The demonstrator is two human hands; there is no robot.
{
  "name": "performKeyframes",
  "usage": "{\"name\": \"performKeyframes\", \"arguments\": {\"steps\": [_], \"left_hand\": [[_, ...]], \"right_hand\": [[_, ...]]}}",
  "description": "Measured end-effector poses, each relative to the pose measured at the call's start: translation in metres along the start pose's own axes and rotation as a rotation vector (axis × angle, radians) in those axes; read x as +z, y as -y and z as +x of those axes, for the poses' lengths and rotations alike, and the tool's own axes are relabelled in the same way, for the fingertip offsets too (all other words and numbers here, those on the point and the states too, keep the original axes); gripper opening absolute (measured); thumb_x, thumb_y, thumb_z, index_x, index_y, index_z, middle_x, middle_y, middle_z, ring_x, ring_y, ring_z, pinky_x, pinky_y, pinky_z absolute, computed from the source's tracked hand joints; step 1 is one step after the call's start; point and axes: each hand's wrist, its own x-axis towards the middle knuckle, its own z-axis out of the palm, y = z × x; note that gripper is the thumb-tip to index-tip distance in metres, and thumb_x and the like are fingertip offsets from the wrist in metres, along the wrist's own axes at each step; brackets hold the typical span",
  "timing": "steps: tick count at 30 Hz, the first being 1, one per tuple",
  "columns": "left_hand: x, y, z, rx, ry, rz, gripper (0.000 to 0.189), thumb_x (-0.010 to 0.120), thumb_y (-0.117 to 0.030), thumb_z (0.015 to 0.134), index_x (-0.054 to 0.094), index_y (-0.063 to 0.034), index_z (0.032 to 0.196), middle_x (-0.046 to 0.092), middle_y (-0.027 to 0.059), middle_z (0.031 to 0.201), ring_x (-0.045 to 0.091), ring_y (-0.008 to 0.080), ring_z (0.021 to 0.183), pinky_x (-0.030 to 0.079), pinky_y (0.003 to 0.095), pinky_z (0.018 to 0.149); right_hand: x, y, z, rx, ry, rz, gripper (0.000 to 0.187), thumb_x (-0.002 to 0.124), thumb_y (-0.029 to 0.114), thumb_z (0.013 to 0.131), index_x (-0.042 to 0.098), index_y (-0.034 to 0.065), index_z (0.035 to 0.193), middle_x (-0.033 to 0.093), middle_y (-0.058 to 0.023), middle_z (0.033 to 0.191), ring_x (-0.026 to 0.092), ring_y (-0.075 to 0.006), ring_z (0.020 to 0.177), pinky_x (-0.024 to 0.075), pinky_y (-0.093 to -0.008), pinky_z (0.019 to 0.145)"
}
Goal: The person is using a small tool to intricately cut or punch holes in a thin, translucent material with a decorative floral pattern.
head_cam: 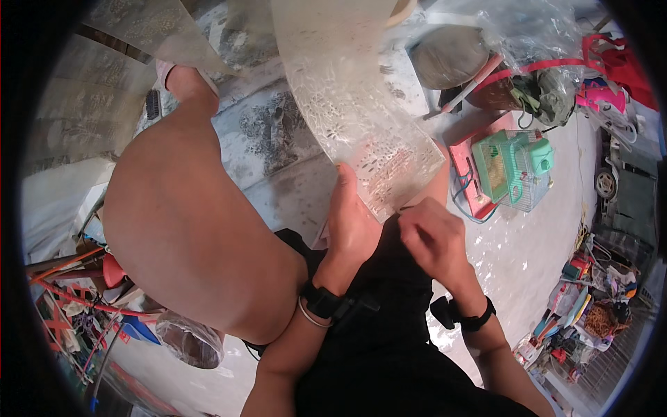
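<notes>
A long translucent plastic sheet with perforated flower patterns [365,99] hangs down from the top of the view towards my lap. My left hand [354,224] holds the left edge of its near end, with the thumb along the edge and the fingers hidden underneath. Close to the near right corner of the sheet is my right hand [432,237], its fingers curled. Something small and dark shows at its fingertips; what it is, I cannot tell. Both wrists wear black straps. More patterned sheet [156,26] is at the upper left, above my bare leg.
A green and white wire pet cage [513,169] stands on the floor at the right beside a pink tray [469,180]. Beyond lie a grey rounded cushion-like thing [451,54] and clear plastic film [536,31]. A lined bin [190,339] is at the lower left. Piled household items [589,307] lie at the lower right.
</notes>
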Motion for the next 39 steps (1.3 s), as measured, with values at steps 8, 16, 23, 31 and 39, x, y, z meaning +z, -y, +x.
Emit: {"name": "performKeyframes", "arguments": {"steps": [8, 16, 23, 31, 39], "left_hand": [[0.0, 0.0, 0.0, 0.018, 0.01, 0.03, 0.075, 0.026, -0.057, 0.103, 0.023, -0.0003, 0.151, 0.038, 0.0202, 0.151, 0.038, 0.0339, 0.139, 0.029, 0.0479, 0.116], [-0.001, 0.001, 0.001, 0.011, 0.005, -0.01, 0.073, 0.028, -0.055, 0.103, 0.024, -0.0004, 0.151, 0.037, 0.0206, 0.151, 0.038, 0.0339, 0.139, 0.03, 0.0479, 0.116], [-0.003, 0.001, 0.0, 0.018, -0.031, -0.03, 0.072, 0.029, -0.054, 0.103, 0.024, -0.001, 0.151, 0.038, 0.0208, 0.151, 0.038, 0.0338, 0.139, 0.03, 0.0481, 0.115], [0.0, 0.002, 0.002, 0.056, -0.047, 0.006, 0.07, 0.028, -0.053, 0.104, 0.026, -0.0013, 0.151, 0.038, 0.0212, 0.15, 0.04, 0.0345, 0.137, 0.031, 0.0493, 0.115], [-0.002, 0.0, 0.0, 0.037, -0.042, -0.037, 0.069, 0.028, -0.053, 0.104, 0.027, -0.0018, 0.15, 0.039, 0.0206, 0.15, 0.04, 0.0342, 0.137, 0.031, 0.049, 0.115]], "right_hand": [[0.003, 0.001, -0.004, 0.077, -0.027, 0.028, 0.01, 0.066, -0.004, 0.076, 0.062, 0.0006, 0.085, 0.061, -0.0142, 0.079, 0.062, -0.0327, 0.072, 0.0506, -0.0376, 0.064], [0.004, 0.0, -0.002, 0.026, -0.008, -0.007, 0.01, 0.066, -0.003, 0.076, 0.062, 0.0007, 0.085, 0.06, -0.014, 0.079, 0.061, -0.0335, 0.071, 0.0501, -0.0391, 0.064], [0.009, 0.001, -0.005, -0.039, -0.022, -0.04, 0.012, 0.068, -0.006, 0.075, 0.062, -0.001, 0.085, 0.06, -0.0122, 0.074, 0.061, -0.0301, 0.065, 0.0492, -0.0373, 0.057], [0.011, 0.005, -0.005, -0.049, -0.028, -0.049, 0.013, 0.068, -0.006, 0.075, 0.063, -0.0005, 0.086, 0.06, -0.0113, 0.074, 0.059, -0.0278, 0.06, 0.0478, -0.0348, 0.054], [0.01, -0.004, -0.003, -0.127, -0.087, -0.035, 0.015, 0.069, -0.007, 0.073, 0.063, -0.0003, 0.086, 0.06, -0.0117, 0.074, 0.059, -0.028, 0.06, 0.0481, -0.0347, 0.054]]}}
